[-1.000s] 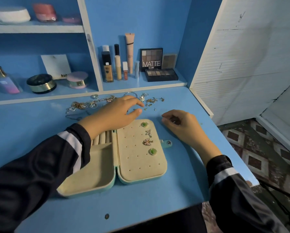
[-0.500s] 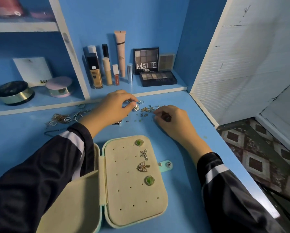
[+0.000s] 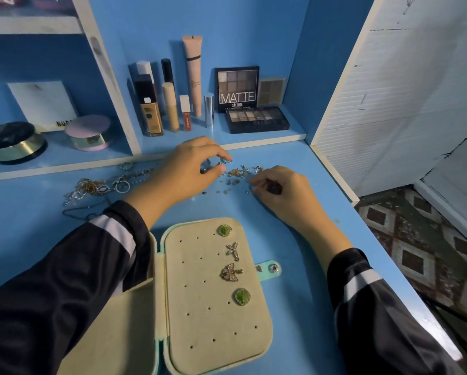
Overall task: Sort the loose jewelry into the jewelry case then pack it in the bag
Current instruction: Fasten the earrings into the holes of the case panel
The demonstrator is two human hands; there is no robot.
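An open mint jewelry case [image 3: 200,328] lies on the blue desk near me, its beige earring panel holding several earrings, among them a green stud [image 3: 242,296]. Loose earrings [image 3: 240,172] lie scattered by the back ledge, with chains and rings [image 3: 97,186] further left. My left hand [image 3: 191,169] reaches over the pile and pinches a small silvery piece between thumb and fingers. My right hand [image 3: 278,190] rests on the desk beside the earrings, fingers curled around a small dark item. No bag is visible.
Makeup bottles [image 3: 170,104] and a MATTE eyeshadow palette [image 3: 237,89] stand on the low shelf behind the jewelry. Round compacts [image 3: 89,132] sit in the left cubby. The desk's right edge [image 3: 389,261] drops to a patterned floor.
Both hands moved from the case up to the loose jewelry at the back. My left hand closed its fingertips on a small piece; the view shifted down and closer.
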